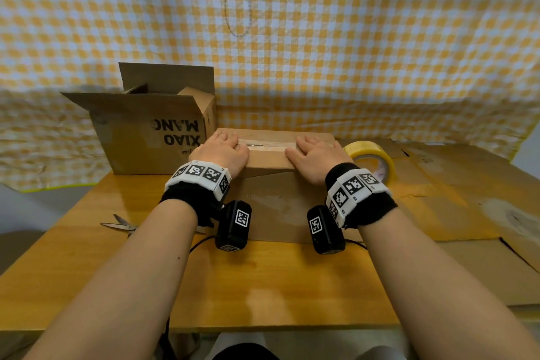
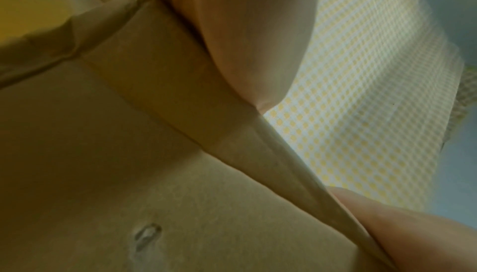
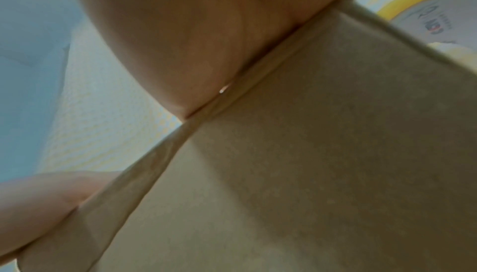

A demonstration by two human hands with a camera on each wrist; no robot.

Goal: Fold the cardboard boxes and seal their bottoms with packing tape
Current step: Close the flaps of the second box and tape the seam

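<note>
A small brown cardboard box (image 1: 270, 159) stands on the wooden table, with a strip of clear tape (image 1: 271, 145) running along its top seam. My left hand (image 1: 223, 150) lies flat on the left end of the box top, and my right hand (image 1: 317, 155) lies flat on the right end. Both press down with straight fingers, thumbs along the near edge. The left wrist view shows the palm (image 2: 245, 31) on the box (image 2: 129, 154) edge. The right wrist view shows the same for the right hand (image 3: 180, 31) and box (image 3: 309, 154).
A yellowish packing tape roll (image 1: 371, 158) stands just right of the box, also seen in the right wrist view (image 3: 426, 11). A larger open box (image 1: 152, 131) sits at back left. Scissors (image 1: 119, 223) lie at front left. Flattened cardboard (image 1: 453, 184) covers the right side.
</note>
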